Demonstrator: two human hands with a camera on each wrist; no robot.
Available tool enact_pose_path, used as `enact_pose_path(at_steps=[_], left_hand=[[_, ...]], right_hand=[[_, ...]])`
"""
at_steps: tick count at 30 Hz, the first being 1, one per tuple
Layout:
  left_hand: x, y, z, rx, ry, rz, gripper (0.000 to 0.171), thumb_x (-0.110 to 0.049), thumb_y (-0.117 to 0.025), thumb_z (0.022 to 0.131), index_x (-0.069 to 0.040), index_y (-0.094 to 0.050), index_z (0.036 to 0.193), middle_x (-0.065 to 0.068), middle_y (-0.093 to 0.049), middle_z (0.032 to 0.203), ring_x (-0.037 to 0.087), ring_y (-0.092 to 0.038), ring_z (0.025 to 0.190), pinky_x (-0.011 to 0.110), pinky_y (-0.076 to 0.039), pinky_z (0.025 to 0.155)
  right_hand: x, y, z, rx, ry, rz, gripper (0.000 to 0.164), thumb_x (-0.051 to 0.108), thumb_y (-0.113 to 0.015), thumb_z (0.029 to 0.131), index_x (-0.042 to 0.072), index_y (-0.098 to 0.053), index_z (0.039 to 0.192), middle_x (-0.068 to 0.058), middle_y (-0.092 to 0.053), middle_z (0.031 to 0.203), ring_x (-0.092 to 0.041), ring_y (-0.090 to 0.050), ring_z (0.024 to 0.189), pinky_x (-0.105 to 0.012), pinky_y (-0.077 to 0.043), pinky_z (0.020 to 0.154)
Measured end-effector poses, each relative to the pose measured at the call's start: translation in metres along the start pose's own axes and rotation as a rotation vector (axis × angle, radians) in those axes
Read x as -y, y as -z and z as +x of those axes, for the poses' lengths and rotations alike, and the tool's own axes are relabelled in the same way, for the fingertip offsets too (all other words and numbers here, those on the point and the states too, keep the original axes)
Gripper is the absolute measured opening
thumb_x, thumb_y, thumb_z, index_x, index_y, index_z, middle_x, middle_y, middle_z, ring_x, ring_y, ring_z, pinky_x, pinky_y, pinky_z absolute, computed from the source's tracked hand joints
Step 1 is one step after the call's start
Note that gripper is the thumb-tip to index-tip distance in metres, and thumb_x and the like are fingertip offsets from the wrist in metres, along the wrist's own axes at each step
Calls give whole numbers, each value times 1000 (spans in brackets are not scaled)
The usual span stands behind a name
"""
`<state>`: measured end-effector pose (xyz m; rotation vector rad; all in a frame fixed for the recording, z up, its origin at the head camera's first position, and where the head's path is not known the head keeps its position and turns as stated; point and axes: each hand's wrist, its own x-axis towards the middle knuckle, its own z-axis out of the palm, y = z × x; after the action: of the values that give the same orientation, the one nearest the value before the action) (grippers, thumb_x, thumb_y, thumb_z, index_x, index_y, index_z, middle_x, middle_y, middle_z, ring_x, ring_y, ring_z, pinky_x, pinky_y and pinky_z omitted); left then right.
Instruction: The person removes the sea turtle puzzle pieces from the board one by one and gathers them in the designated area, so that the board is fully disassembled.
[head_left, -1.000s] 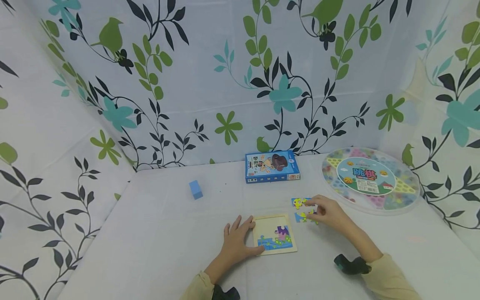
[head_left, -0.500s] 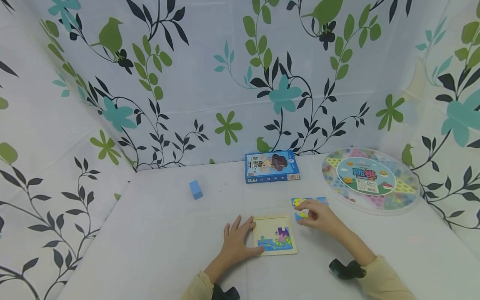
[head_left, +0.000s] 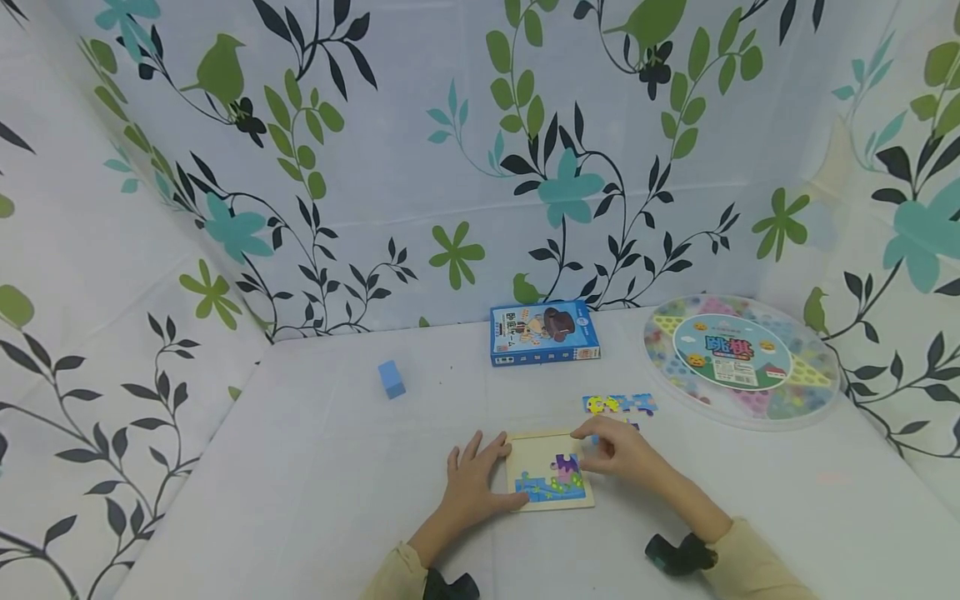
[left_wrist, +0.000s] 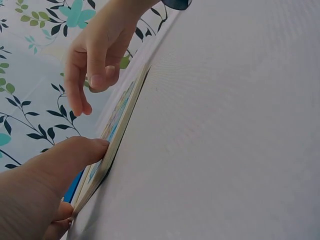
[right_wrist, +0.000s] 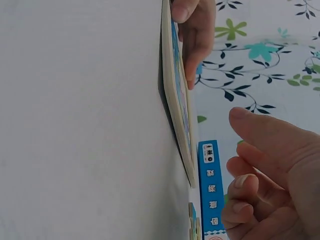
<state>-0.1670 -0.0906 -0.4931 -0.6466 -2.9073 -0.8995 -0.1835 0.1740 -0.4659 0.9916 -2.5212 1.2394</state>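
Note:
A square wooden puzzle tray point(head_left: 543, 442) lies on the white table, with blue, green and purple jigsaw pieces point(head_left: 551, 487) along its bottom and right side. My left hand point(head_left: 476, 479) holds the tray by its left side, thumb on the near corner and index finger at the upper left edge. Over the tray's right edge hovers my right hand point(head_left: 622, 457), its thumb and index finger apart. No piece shows between the right fingers point(right_wrist: 242, 187) in the right wrist view. Loose jigsaw pieces point(head_left: 621, 404) lie beyond the right hand, which partly covers the nearer ones.
A blue game box point(head_left: 545, 333) stands at the back, near the patterned cloth backdrop. To its right is a round Chinese checkers set point(head_left: 738, 358) in clear packaging. A small blue block point(head_left: 392, 379) lies at the back left.
My right hand has moved left and nearer, from the loose pieces to the tray's right edge, uncovering the upper row of pieces. My left hand and the tray stay put.

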Motion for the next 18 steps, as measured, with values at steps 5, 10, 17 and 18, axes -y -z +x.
enact_pose_path(at_steps=[5, 10, 17, 18], left_hand=[[-1, 0, 0, 3, 7, 3, 76, -58, -66, 67, -12, -50, 125, 2, -37, 138, 32, -17, 130, 58, -3, 97], [-3, 2, 0, 3, 4, -2, 75, -57, -67, 67, -12, -51, 125, 2, -38, 138, 32, -17, 130, 58, -2, 97], [-2, 2, 0, 3, 4, 6, 76, -58, -66, 67, -12, -50, 125, 2, -38, 138, 33, -18, 130, 58, -3, 97], [-2, 2, 0, 3, 4, 6, 76, -58, -66, 67, -12, -51, 125, 2, -38, 138, 33, -18, 130, 58, -3, 97]], right_hand=[[0, -6, -3, 59, -73, 4, 32, 11, -75, 72, 2, -63, 99, -2, -58, 89, -4, -40, 56, -19, -37, 49], [0, -10, -5, 121, -107, -33, 30, 11, -72, 74, 4, -63, 101, 1, -57, 94, -3, -40, 56, -19, -38, 50], [2, -11, -4, 146, -112, -49, 28, 12, -71, 75, 5, -63, 101, 3, -55, 93, -2, -40, 57, -19, -38, 50], [2, -11, -4, 150, -108, -44, 28, 12, -71, 75, 5, -63, 101, 3, -55, 91, -2, -40, 57, -19, -38, 50]])
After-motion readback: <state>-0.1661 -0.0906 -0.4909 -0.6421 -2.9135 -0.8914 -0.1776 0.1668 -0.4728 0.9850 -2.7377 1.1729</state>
